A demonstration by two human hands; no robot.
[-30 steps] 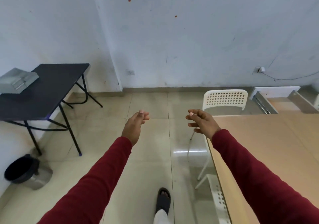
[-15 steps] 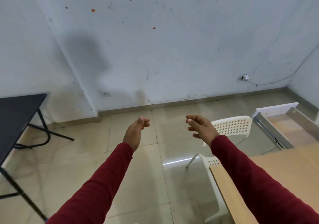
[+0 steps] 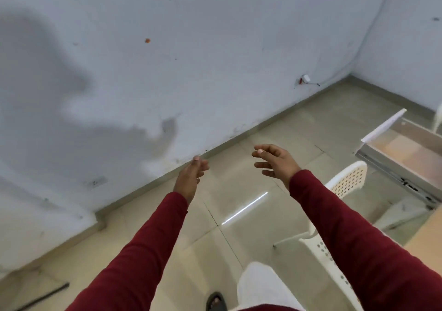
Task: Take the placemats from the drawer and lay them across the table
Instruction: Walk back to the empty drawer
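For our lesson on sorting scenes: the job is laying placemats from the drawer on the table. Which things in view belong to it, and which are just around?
Belongs to the job:
open drawer
table
left hand, empty
right hand, empty

Just around:
white chairs
wall plug

No placemats can be made out.

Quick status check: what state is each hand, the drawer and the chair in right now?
left hand: open, holding nothing, raised over the floor
right hand: open, fingers spread, holding nothing
drawer: pulled open, no placemats visible in the part shown
white chair: upright beside the table
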